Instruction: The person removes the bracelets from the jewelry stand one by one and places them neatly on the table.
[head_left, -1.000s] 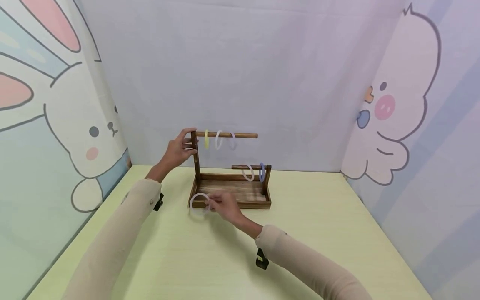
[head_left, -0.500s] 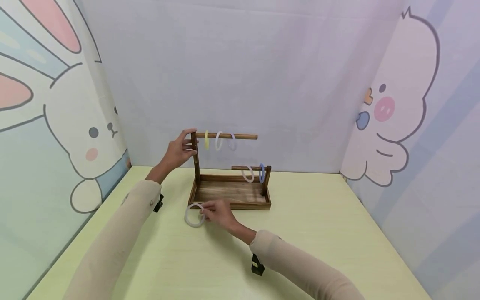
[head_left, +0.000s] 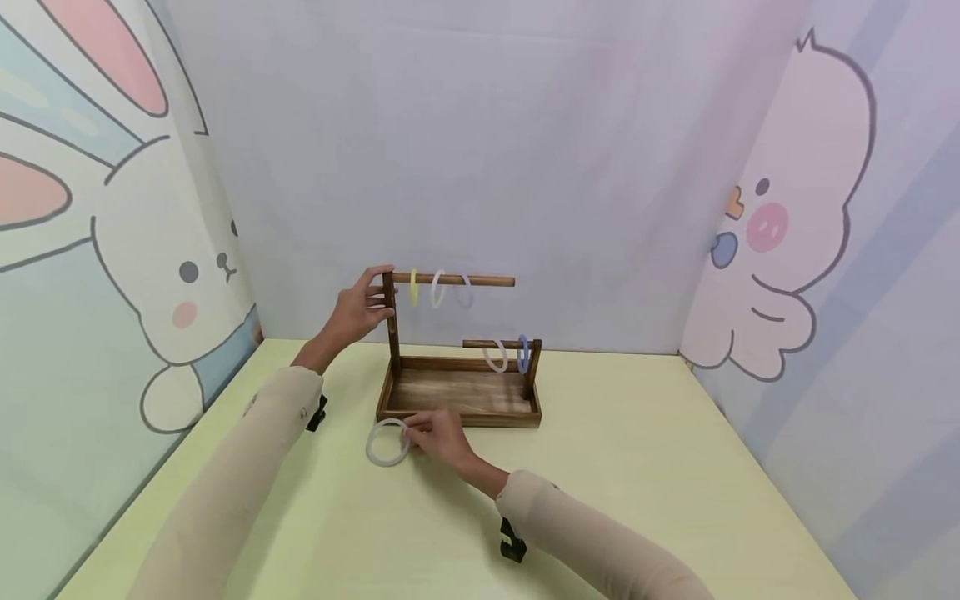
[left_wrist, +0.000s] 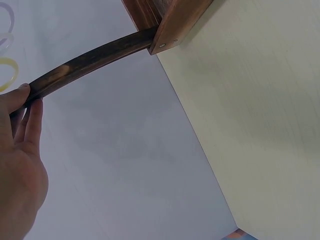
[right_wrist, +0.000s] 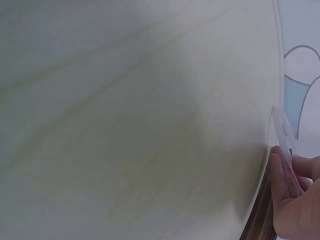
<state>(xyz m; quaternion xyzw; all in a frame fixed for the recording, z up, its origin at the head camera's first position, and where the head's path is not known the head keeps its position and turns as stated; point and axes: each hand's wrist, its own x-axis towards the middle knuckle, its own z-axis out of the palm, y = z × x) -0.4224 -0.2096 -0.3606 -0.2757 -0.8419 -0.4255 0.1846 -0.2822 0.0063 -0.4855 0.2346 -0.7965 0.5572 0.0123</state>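
Observation:
A wooden rack with a tray base (head_left: 457, 420) stands on the table. The left hand (head_left: 356, 312) grips the top of its tall left post (head_left: 392, 333); the left wrist view shows fingers and thumb around that post (left_wrist: 90, 62). On the upper bar (head_left: 491, 282) hang a yellow ring (head_left: 414, 287), a white ring (head_left: 433, 295) and a pale purple ring (head_left: 470, 293). A pale ring (head_left: 491, 362) and a blue ring (head_left: 522, 354) hang on the lower bar. The right hand (head_left: 442, 438) pinches a whitish ring (head_left: 371, 444) by its right side, in front of the tray.
The pale yellow table (head_left: 637, 467) runs up to a plain backdrop (head_left: 465, 150) behind the rack. Side curtains carry a rabbit drawing (head_left: 142, 275) at left and a chick drawing (head_left: 795, 167) at right. A small black device (head_left: 513, 542) is at the right sleeve.
The right hand has moved slightly left and toward the viewer, carrying the whitish ring from the tray's front edge to in front of it. The left hand keeps its grip on the post.

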